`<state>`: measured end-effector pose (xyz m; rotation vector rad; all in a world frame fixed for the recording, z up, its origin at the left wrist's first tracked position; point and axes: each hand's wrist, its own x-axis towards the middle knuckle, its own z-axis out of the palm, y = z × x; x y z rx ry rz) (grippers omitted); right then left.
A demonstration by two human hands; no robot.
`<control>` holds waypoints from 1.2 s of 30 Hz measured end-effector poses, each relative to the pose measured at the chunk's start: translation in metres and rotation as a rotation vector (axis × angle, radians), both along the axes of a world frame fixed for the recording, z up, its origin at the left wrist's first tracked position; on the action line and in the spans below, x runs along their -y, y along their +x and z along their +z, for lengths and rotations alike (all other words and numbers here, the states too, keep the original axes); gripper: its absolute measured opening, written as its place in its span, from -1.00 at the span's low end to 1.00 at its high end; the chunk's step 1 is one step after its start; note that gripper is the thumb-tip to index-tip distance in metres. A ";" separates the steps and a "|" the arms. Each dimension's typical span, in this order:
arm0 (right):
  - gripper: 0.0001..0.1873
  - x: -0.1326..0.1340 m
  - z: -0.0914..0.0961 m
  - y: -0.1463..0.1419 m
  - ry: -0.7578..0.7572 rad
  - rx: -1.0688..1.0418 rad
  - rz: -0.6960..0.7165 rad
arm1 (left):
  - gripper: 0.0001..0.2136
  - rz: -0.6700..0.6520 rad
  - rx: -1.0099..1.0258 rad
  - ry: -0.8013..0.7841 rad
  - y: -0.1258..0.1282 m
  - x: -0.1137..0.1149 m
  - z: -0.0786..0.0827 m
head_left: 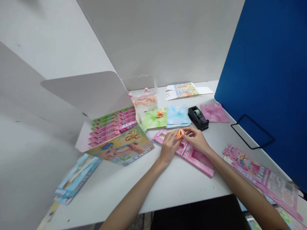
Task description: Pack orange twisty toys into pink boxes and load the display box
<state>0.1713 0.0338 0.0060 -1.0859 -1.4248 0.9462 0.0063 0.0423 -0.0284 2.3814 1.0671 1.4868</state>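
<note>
Both our hands meet at twelve o'clock: the left hand (pixel 169 147) and right hand (pixel 195 139) have their fingers (pixel 189 131) nearly closed, pinching a small orange piece (pixel 179 134) between them, just above a pink card (pixel 201 166) on the bench (pixel 182 187). A tape dispenser (pixel 198 117) sits near, at one o'clock; a green sheet (pixel 153 118) lies at eleven.

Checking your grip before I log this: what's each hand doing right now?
Left hand: closed, holding the orange-and-white coiled piece.
Right hand: closed, holding the same piece from the other side.
</note>
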 end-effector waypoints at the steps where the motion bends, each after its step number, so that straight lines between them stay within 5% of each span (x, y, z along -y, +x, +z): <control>1: -0.74 0.000 0.000 0.000 -0.009 -0.009 0.003 | -0.52 -0.003 0.004 0.004 0.000 0.000 0.000; 19: -0.69 -0.007 0.003 0.006 -0.297 -0.281 0.008 | -0.55 -0.018 -0.004 0.064 0.001 0.003 0.002; 36: -0.70 -0.005 0.003 0.005 -0.477 -0.449 0.154 | -0.59 -0.090 0.105 -0.046 0.001 0.005 0.002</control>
